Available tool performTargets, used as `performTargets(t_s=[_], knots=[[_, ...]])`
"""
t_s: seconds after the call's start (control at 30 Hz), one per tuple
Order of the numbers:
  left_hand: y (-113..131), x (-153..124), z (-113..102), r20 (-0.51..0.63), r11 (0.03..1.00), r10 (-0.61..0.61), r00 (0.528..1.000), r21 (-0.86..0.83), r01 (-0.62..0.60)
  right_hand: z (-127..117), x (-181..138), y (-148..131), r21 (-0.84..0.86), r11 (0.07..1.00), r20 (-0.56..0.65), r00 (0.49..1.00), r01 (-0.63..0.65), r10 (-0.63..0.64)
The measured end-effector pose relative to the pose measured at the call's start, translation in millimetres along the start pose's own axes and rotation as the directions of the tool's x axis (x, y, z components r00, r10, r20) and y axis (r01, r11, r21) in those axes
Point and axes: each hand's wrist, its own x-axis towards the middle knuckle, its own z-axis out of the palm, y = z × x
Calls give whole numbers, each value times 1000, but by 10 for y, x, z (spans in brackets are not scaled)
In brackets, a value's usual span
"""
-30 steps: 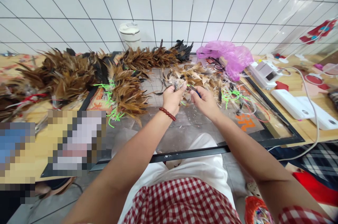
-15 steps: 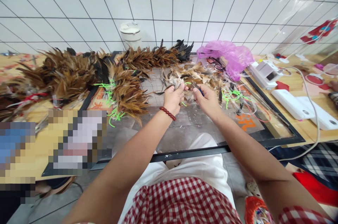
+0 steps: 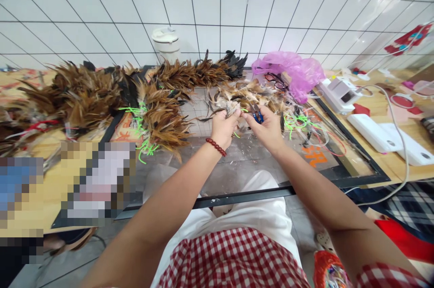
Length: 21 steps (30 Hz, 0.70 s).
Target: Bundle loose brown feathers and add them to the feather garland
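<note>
My left hand (image 3: 224,129) pinches a small bunch of pale and dark feathers (image 3: 228,103) above the glass panel. A bit of bright green string (image 3: 244,110) shows beside its fingertips. My right hand (image 3: 266,127) is close by on the right, its thumb and finger tips near the left hand's. In its palm sits a small pair of blue-handled snips (image 3: 257,116), blades pointing up and away from me. Behind both hands lies a heap of light brown feathers (image 3: 257,92). Cut green strings (image 3: 298,123) lie to the right of my right hand.
Bundles of brown feathers (image 3: 81,93) cover the left; another tied bundle (image 3: 166,120) stands nearer. A pink plastic bag (image 3: 294,71), glasses (image 3: 276,81) and a white lidded cup (image 3: 166,44) are at the back. White devices (image 3: 375,133) and a cable (image 3: 403,143) lie right. A black frame (image 3: 244,196) edges the glass.
My right hand has turned the snips, so their blue handles now show in the palm. Its thumb has moved left toward the left fingertips. The left hand stays nearly in place.
</note>
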Motion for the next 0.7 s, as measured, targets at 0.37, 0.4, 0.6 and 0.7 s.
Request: performTargets(t_s=[0.37, 0.4, 0.6, 0.7], knots=[[-93, 39, -29, 8, 988, 86, 996, 132, -86, -19, 4, -66, -48, 999, 1, 1000, -24, 25], [-97, 38, -27, 18, 986, 95, 995, 139, -96, -13, 7, -57, -31, 999, -3, 1000, -29, 29], [-56, 27, -13, -2, 992, 56, 998, 117, -56, 18, 56, -12, 323, 923, 49, 978, -210, 205], [11, 56, -51, -78, 998, 24, 997, 67, -19, -44, 113, -2, 446, 859, 27, 964, -250, 266]])
